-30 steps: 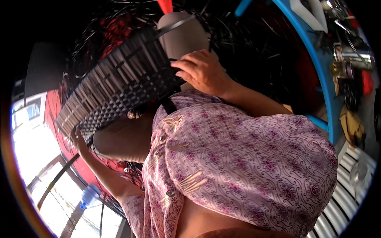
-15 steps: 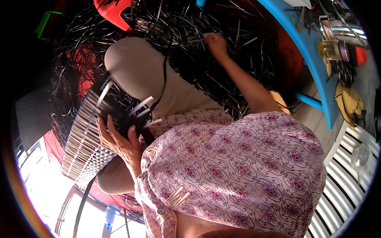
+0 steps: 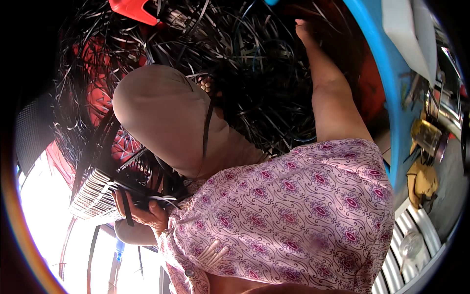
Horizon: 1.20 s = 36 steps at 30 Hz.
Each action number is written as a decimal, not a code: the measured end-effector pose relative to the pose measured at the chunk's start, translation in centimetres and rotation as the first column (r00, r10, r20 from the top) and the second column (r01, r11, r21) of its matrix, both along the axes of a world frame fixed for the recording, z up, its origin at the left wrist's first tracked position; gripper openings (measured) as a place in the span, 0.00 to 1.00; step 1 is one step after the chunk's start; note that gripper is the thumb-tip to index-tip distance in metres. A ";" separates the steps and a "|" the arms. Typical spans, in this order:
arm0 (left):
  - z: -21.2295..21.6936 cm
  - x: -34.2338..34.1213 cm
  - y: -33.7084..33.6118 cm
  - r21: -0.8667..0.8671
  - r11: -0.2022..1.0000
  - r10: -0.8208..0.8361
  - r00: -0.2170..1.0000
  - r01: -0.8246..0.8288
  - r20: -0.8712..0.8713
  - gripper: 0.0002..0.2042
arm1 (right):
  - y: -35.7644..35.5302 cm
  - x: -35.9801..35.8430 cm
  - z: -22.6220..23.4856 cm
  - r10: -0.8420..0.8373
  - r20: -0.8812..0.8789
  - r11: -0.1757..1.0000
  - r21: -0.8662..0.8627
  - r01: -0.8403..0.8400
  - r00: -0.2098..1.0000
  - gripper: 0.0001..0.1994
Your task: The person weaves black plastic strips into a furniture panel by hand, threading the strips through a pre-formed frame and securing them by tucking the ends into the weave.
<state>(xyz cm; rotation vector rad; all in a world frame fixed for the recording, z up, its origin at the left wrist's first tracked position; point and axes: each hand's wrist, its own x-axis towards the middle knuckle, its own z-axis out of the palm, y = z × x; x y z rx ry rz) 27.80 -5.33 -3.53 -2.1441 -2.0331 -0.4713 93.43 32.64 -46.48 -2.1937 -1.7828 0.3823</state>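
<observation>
At the lower left, my left hand (image 3: 146, 215) is curled round the edge of a striped woven basket (image 3: 92, 198), with dark strips at its fingers. Pale and black bands make up its side, which leans away beside my knee. My right hand (image 3: 304, 33) reaches out at the top, above a tangle of loose black plastic strips (image 3: 254, 59). Its fingers look drawn together; what they hold, if anything, is too small to make out. One black strip (image 3: 209, 117) lies across my raised knee.
A red plastic piece (image 3: 134, 11) stands at the upper left. The rim of a blue table (image 3: 387, 73) curves down the right, with a white object (image 3: 406, 34) and a yellow-tan pouch (image 3: 422, 183) by it. Corrugated metal (image 3: 404, 230) fills the lower right.
My right hand has moved up and to the right over the strips. The basket and my left hand have dropped lower in view, and the left fingers have curled from spread.
</observation>
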 end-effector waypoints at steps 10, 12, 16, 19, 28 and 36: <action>1.0 -0.7 -1.2 -0.017 1.000 0.015 1.000 -0.015 -0.025 0.35 | -1.7 -2.7 5.2 0.221 0.417 0.803 -0.591 0.079 0.881 0.15; 1.1 -0.8 -1.6 -0.016 1.000 0.017 1.000 -0.018 -0.023 0.35 | -2.2 -3.1 5.6 0.185 0.446 0.869 -0.491 0.066 0.875 0.12; 0.9 -1.1 -1.8 -0.010 1.000 0.014 1.000 -0.014 -0.021 0.35 | -3.0 -4.7 8.5 0.093 0.425 0.937 -0.342 0.064 0.900 0.09; 0.8 -1.3 -2.0 -0.007 1.000 0.010 1.000 -0.010 -0.020 0.35 | -3.1 -3.7 7.6 0.246 0.514 0.950 -0.295 -0.100 0.822 0.07; 0.3 -1.7 -1.4 0.012 1.000 0.020 1.000 -0.020 -0.002 0.34 | -5.5 -5.4 12.9 0.266 0.298 0.879 -0.465 -0.104 0.917 0.10; -0.2 -2.1 -1.4 0.022 0.999 0.039 0.999 -0.040 0.014 0.34 | -6.0 -4.8 8.7 0.255 0.361 0.878 -0.475 -0.058 0.897 0.12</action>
